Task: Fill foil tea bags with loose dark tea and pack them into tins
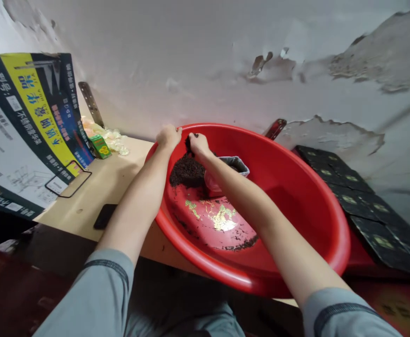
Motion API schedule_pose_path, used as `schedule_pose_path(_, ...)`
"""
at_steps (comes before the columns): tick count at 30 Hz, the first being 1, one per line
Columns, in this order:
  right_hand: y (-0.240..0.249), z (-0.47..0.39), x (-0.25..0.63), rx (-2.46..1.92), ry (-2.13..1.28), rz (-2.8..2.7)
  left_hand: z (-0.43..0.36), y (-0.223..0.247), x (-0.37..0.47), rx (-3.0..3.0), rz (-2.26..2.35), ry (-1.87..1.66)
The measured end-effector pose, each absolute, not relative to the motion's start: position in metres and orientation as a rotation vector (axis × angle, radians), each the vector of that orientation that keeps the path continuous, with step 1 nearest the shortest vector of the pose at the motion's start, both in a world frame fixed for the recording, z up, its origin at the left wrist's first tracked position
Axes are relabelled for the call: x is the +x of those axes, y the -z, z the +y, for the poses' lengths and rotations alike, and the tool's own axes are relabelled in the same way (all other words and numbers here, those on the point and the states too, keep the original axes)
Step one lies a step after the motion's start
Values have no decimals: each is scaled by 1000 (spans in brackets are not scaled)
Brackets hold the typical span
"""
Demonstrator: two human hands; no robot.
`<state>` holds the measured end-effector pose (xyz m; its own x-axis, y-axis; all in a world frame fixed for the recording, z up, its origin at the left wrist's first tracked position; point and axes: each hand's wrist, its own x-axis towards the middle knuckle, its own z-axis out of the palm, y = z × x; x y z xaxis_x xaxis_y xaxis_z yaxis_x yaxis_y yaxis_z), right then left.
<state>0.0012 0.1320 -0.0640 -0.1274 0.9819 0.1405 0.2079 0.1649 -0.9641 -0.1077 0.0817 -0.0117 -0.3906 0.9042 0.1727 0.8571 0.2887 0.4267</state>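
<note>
A large red basin fills the middle of the view, tilted toward me. My left hand grips its far left rim. Inside, my right hand is closed on a clump of dark soil, just above a heap of soil against the left wall. Beside the heap stands a small pot with a grey lining at its rim, partly hidden behind my right forearm. Loose crumbs of soil lie over the gold print on the basin floor.
Left of the basin are a printed cardboard box, a small green box, and a dark phone on the pale tabletop. Black square trays lie to the right. A wall with peeling paint stands behind.
</note>
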Motion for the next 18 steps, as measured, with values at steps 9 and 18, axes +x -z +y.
schedule_pose_path(9,45,121,142,-1185,-851,-1287,98,21,-114,1645,2359,-792)
schedule_pose_path(18,90,121,169,-1131,-670,-1325,96,19,-114,1675,2345,-750)
